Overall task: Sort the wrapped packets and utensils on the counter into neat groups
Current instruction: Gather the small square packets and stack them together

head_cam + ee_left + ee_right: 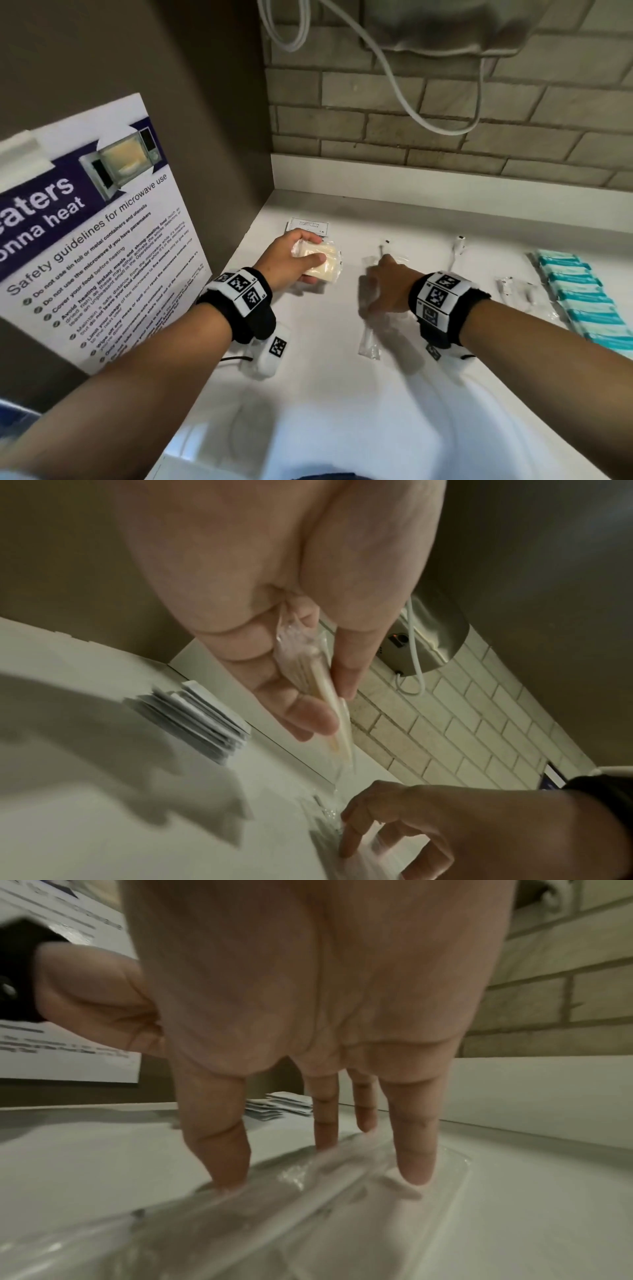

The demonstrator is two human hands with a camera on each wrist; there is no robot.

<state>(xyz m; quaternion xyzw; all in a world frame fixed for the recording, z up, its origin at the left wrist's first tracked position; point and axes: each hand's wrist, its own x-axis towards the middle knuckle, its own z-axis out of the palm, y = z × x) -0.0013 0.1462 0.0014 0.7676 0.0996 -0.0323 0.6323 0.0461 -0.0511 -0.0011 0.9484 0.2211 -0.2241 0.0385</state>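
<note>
My left hand (303, 257) grips a cream-coloured packet (323, 265) in clear wrap, lifted just above the white counter (342, 394). The left wrist view shows that packet (316, 674) pinched between thumb and fingers. My right hand (385, 282) lies with straight fingers (219, 1153) pressing on a long clear-wrapped utensil (369, 329) that lies flat on the counter; its wrapper (308, 1194) is blurred under the fingertips. A stack of white sachets (308, 226) sits just behind my left hand.
A row of teal packets (579, 298) lies at the right. More clear-wrapped utensils (513, 287) and another one (459, 246) lie between it and my right hand. A microwave safety poster (96, 233) covers the left wall. Brick wall (445, 130) and white cable (404, 99) stand behind.
</note>
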